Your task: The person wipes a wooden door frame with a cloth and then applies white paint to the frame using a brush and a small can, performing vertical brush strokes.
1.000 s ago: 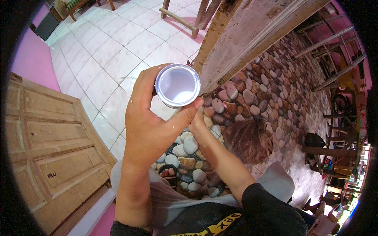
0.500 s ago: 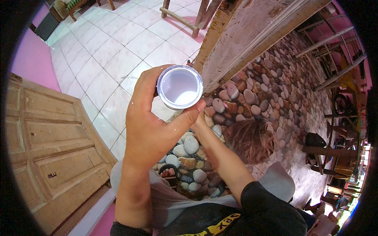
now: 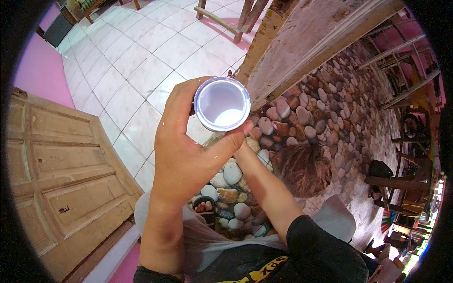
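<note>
My left hand (image 3: 177, 137) is wrapped round a small open paint can (image 3: 222, 104), thumb on its near side and fingers round the left. The can's mouth faces up and shows a pale, whitish inside with a bright patch. Small white specks dot the hand. My right forearm (image 3: 266, 184) reaches forward beneath the left hand; the right hand itself is hidden behind the left hand and the can, so its fingers do not show. A weathered wooden post (image 3: 302, 52) with a pale panel stands just beyond the can.
A wooden panelled door (image 3: 71, 165) stands at the left. White floor tiles (image 3: 127, 61) stretch ahead, with wooden legs (image 3: 226, 26) on them. Pebble-patterned flooring (image 3: 325, 108) lies to the right, with a brown, wrinkled mass (image 3: 302, 170) on it. Wooden racks (image 3: 401, 89) line the far right.
The can and my hands sit slightly further right in the picture, along with a small shift of the whole view. My left hand's grip on the paint can is the same.
</note>
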`<state>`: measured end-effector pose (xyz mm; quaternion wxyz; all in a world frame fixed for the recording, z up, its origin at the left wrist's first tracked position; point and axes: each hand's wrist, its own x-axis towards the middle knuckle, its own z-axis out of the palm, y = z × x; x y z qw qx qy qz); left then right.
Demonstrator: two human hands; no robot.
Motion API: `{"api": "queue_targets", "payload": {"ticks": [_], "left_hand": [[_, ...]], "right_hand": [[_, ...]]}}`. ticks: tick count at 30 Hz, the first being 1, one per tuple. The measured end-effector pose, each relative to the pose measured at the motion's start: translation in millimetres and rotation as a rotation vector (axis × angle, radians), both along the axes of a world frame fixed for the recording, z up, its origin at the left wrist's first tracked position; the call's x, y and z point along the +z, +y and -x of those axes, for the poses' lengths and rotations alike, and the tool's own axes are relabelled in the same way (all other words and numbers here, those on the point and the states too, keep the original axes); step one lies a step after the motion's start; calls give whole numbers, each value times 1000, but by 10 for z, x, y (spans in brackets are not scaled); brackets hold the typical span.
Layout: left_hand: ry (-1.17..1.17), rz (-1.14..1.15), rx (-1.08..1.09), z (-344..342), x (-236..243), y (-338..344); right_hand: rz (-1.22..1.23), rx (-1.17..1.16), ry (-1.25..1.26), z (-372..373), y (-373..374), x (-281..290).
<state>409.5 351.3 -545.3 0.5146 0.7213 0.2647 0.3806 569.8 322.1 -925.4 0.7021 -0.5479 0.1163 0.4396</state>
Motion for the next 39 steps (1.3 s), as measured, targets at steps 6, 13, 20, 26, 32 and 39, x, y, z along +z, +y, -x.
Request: {"api": "queue_targets", "payload": {"ticks": [6,13,20,26,32,39], "left_hand": [[42,-22,65,171,-78,65],[9,-17,8,-25,-8,11],[57,10,71,129,-63,60],[37,32,57,33,-37,2],[13,-25,49,76,-61,23],[24,57,73,96,1,-38]], "right_hand": [[-229,-50,-149,466,16,888],[-308,-48,-59,153,-73,353],[-310,-11,-94,423,51,1495],[-166,-52,-238,440,-51,2430],[-170,132,-813,546,-286,2722],[371,271,-1221,376,-387,1275]]}}
